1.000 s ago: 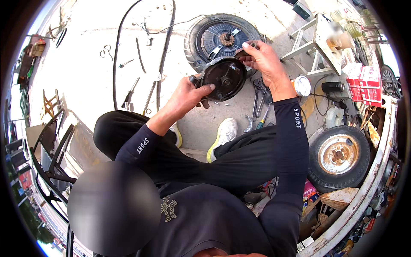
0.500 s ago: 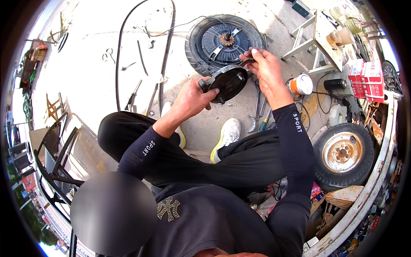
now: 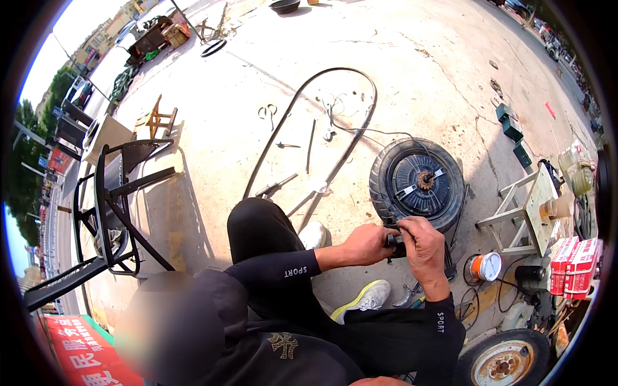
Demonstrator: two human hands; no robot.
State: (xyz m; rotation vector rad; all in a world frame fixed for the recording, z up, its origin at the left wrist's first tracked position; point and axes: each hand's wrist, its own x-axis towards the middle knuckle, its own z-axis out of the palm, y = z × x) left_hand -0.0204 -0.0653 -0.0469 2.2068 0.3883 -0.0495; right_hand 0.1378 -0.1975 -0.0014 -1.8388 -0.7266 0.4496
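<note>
The left hand (image 3: 368, 245) and right hand (image 3: 423, 248) gripped the dark part (image 3: 398, 248) between them, near side of the wheel (image 3: 418, 204). Steady support and gentle, even finger pressure probably served best.

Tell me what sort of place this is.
It looks like an open-air repair spot, perhaps roadside: a tyred wheel with a toothed sprocket lies on bare concrete, scissors lie out in the sun, and a rusty-rimmed wheel sits nearby.
</note>
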